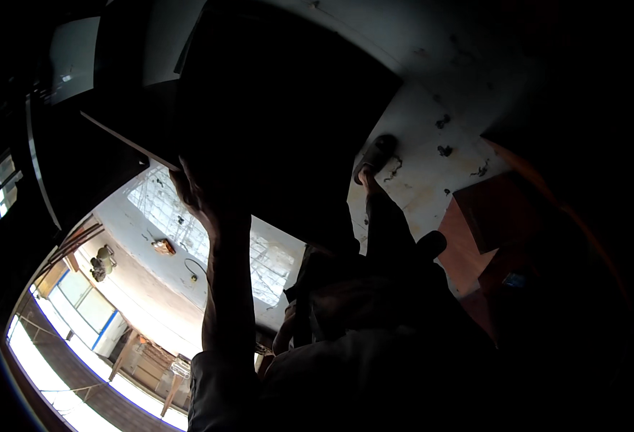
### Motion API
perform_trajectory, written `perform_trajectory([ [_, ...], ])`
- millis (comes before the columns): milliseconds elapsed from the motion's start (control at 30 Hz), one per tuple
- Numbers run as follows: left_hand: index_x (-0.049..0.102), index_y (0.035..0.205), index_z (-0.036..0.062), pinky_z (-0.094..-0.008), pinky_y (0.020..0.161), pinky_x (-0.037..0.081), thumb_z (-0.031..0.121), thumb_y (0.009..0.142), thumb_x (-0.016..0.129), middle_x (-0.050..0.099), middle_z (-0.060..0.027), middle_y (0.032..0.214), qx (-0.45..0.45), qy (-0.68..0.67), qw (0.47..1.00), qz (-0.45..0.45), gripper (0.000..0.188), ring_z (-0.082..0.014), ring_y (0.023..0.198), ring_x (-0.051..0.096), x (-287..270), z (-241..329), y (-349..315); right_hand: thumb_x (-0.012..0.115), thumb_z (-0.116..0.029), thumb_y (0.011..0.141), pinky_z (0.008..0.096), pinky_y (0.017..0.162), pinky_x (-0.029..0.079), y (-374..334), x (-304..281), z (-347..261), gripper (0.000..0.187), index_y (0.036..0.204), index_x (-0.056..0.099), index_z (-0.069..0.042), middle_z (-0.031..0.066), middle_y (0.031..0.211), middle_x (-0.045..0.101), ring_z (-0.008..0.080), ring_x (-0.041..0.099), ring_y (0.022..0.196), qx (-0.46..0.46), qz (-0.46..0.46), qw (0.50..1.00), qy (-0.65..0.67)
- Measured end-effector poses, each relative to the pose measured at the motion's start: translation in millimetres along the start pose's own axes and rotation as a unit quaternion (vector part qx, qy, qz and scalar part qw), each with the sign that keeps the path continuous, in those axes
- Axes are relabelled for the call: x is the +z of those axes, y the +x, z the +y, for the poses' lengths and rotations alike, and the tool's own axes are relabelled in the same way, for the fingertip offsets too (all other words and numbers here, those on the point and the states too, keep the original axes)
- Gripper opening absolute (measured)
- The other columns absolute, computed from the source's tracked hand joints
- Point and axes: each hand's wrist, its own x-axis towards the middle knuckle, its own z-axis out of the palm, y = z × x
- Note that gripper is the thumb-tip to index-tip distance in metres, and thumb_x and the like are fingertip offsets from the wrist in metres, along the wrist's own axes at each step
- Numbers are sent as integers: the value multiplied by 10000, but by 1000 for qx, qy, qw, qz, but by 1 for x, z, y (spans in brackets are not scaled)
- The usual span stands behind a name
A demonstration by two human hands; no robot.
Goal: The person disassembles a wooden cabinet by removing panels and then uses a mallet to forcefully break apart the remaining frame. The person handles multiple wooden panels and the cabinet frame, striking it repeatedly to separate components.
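Note:
A large dark, flat-sided panel or box (pixel 281 108) fills the upper middle, nearly black, so its surface detail is lost. My left hand (pixel 198 198) is at its left lower edge, fingers bent against it; the forearm rises from the bottom of the picture. A thinner board edge (pixel 126 137) runs out to the left from beside that hand. My right hand cannot be made out in the deep shadow.
Small dark scraps (pixel 443 150) lie on the pale floor (pixel 417 108). A shoe (pixel 378 151) stands right of the panel. Reddish-brown boards (pixel 468 245) lie at the right. An orange-brown piece (pixel 163 247) and a loop of cord (pixel 192 270) are on the floor left of my forearm, toward a bright opening.

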Motion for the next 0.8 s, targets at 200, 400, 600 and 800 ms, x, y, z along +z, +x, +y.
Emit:
perform_trajectory([
  [200,457,1357,3,-537,911,514,372,893,716,591,-194,1209,32,26,999,15,647,-396,1166,533,8,-2,15,604,-583,893,534,743,491,18,21,41,606,934,633,20,282,874,667,431,642,851,-7,47,991,-125],
  [400,573,1254,18,-504,962,520,295,785,793,660,-179,1145,71,57,996,1,587,-426,1108,615,-2,-16,4,587,-404,913,501,763,487,-15,-6,-7,419,1000,601,6,227,940,623,390,618,875,-81,21,991,-102],
  [600,511,1331,26,-469,992,514,311,908,674,529,-188,1327,-147,-180,973,-10,536,-389,1230,528,14,-17,-10,569,-184,935,457,765,484,-59,-47,-100,207,1054,557,-15,163,1007,567,344,584,886,-135,52,984,-106],
  [800,238,1514,23,-477,1140,339,496,1033,379,291,-222,1492,-241,-339,909,-3,689,-357,1380,333,12,-6,1,627,-190,930,356,482,447,-120,-114,-255,200,1017,551,-26,82,653,525,182,558,526,-119,90,979,138],
])
